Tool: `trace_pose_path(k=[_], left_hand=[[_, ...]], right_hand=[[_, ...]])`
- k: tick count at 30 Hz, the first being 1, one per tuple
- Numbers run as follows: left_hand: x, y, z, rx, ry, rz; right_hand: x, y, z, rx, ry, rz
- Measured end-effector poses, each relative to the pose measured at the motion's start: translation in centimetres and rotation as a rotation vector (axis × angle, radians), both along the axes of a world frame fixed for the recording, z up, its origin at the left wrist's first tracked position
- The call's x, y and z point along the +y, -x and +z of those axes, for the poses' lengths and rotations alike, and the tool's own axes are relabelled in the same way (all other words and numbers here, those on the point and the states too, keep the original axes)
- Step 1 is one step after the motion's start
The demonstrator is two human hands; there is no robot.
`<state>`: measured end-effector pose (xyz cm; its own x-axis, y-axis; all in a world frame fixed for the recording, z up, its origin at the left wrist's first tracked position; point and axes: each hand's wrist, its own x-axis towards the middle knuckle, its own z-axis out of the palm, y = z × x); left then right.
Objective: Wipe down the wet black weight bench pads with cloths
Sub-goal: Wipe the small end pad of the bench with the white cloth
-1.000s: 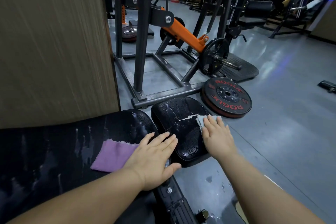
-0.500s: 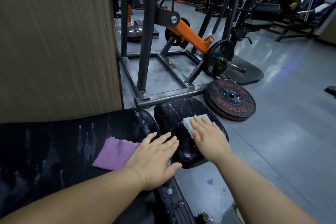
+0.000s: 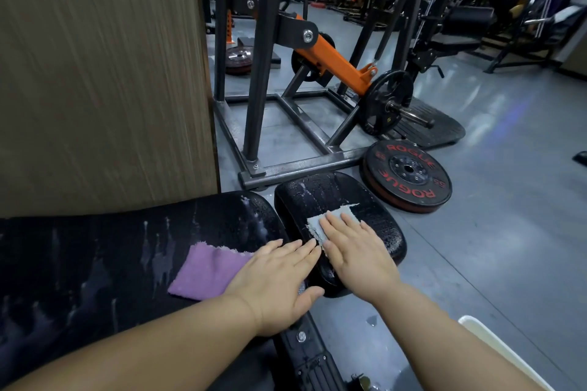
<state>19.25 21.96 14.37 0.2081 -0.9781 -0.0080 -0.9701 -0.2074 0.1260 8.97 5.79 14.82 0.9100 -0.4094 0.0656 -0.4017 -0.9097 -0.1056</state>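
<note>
My left hand (image 3: 279, 276) lies flat, fingers straight, on the purple cloth (image 3: 206, 270) at the end of the long wet back pad (image 3: 95, 247). My right hand (image 3: 355, 251), flat too, presses the grey cloth (image 3: 319, 224) onto the wet seat pad (image 3: 333, 194). 1 Rogue plate (image 3: 409, 174) lies on the floor just beyond.

Dim indoor light; blue-white glare on the floor (image 3: 495, 111); background murky, straight lines bowed at the edges
</note>
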Motion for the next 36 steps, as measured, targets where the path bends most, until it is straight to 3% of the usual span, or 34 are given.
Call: trace_pose_path(k=[10,19,25,30,36], left_hand=[[0.0,-0.1,0.0,0.013,-0.007,0.006],[0.0,-0.1,0.2,-0.003,-0.007,0.000],[0.0,0.0,0.1,0.008,0.000,0.013],[0.0,-0.1,0.2,0.008,-0.009,0.013],[0.1,-0.1,0.1,-0.002,-0.010,0.010]], right_hand=[[-5.1,-1.3,0.9,0.066,-0.002,-0.287],[-0.3,-1.1,0.0,0.048,-0.035,0.034],[-5.2,-1.4,1.0,0.112,-0.017,-0.154],[-7.3,-1.3,0.7,0.067,-0.126,-0.356],[-1.0,0.0,-0.2,0.030,0.033,-0.141]])
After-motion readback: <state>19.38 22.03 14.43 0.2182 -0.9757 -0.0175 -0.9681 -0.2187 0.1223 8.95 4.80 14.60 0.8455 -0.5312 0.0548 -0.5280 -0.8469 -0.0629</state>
